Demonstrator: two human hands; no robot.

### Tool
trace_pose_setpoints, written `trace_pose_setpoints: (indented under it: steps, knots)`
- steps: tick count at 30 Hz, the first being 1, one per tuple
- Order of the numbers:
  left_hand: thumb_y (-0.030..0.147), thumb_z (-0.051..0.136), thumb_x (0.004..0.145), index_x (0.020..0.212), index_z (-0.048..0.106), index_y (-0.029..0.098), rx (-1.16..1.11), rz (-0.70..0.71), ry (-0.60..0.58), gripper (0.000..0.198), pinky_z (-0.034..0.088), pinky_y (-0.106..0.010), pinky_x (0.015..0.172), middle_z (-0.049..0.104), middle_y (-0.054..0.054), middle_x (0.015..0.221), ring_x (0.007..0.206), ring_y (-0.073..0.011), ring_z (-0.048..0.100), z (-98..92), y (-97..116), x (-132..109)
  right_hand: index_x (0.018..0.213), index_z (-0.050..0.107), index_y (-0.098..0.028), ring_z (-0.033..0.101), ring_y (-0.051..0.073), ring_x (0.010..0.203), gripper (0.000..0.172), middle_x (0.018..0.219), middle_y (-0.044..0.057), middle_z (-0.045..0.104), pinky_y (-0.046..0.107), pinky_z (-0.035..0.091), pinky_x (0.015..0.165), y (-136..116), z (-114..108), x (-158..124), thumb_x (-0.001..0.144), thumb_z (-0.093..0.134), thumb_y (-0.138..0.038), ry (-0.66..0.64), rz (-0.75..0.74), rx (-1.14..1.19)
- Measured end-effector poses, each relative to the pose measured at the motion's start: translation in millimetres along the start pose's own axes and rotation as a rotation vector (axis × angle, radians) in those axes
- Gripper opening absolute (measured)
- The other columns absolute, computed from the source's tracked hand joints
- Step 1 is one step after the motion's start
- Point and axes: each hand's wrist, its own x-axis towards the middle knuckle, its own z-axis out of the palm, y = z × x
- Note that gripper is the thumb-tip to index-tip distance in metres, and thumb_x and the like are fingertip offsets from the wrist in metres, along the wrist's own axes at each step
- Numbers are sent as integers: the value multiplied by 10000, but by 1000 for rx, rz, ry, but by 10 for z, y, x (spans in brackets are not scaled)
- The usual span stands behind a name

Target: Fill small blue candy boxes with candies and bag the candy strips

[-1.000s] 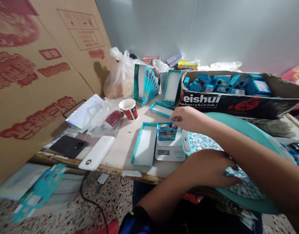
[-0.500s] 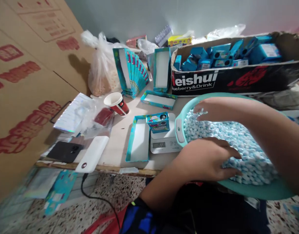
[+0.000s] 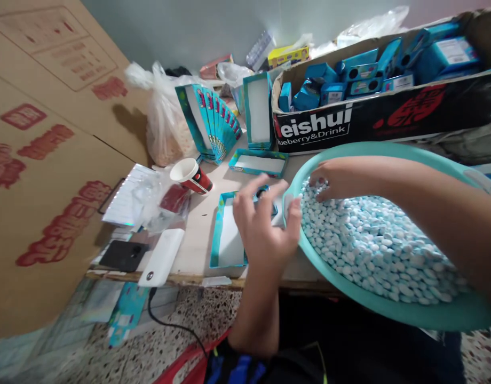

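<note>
My left hand (image 3: 267,226) is raised over the scale, fingers spread and holding nothing. It largely hides the small blue packet (image 3: 263,193) and the scale beneath. My right hand (image 3: 334,180) reaches into the far left part of a turquoise basin (image 3: 329,272), its fingers curled among small pale blue candies (image 3: 373,240); whether candies are pinched in them is too small to tell. Left of the scale lies an open blue tray box (image 3: 217,234), and a similar tray (image 3: 258,162) sits behind it.
A carton (image 3: 309,133) of blue packets stands at the back right. Fanned blue boxes (image 3: 213,120), a paper cup (image 3: 190,176), a plastic bag (image 3: 167,117) and a white power bank (image 3: 162,257) are farther left. A large cardboard box (image 3: 49,160) borders the left side.
My left hand has left the candies and moved left to above the scale, its fingers spreading. My right hand stays in the basin, fingers lower among the candies. The camera view has shifted slightly.
</note>
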Motion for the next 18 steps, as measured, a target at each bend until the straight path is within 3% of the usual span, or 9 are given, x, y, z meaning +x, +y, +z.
trace_pose_setpoints:
  steps: [3, 8, 13, 18]
  knots:
    - [524, 708, 855, 1256, 625, 202, 229, -138, -84, 521, 330, -594, 1155, 467, -173, 1428, 1377, -382, 392, 39, -292, 114, 1127, 722, -156, 635, 252, 858, 327, 1042, 115, 717, 341, 437, 697, -95, -69, -29, 827, 716, -285, -144, 35, -102]
    - [346, 771, 825, 1008, 688, 200, 259, -132, -149, 249, 425, -463, 1095, 554, -113, 1177, 1188, -291, 523, 4, -554, 260, 1179, 711, -139, 623, 287, 962, 388, 1140, 153, 683, 356, 430, 716, -159, -122, -37, 828, 710, -307, -147, 45, -99]
    - [398, 792, 794, 1057, 712, 209, 324, -137, -12, 334, 431, -416, 1083, 569, -83, 1111, 1119, -268, 556, -241, -932, 577, 1175, 719, -144, 619, 263, 899, 379, 1120, 148, 684, 350, 414, 688, -151, -134, -60, 834, 697, -306, -153, 35, -76]
    - [372, 791, 771, 1029, 736, 210, 447, -104, -173, 310, 420, -402, 1071, 596, -93, 1087, 1148, -299, 522, -148, -1401, 666, 1156, 731, -149, 623, 239, 859, 365, 1080, 131, 697, 332, 391, 666, -119, -121, -61, 816, 718, -282, -107, 8, -30]
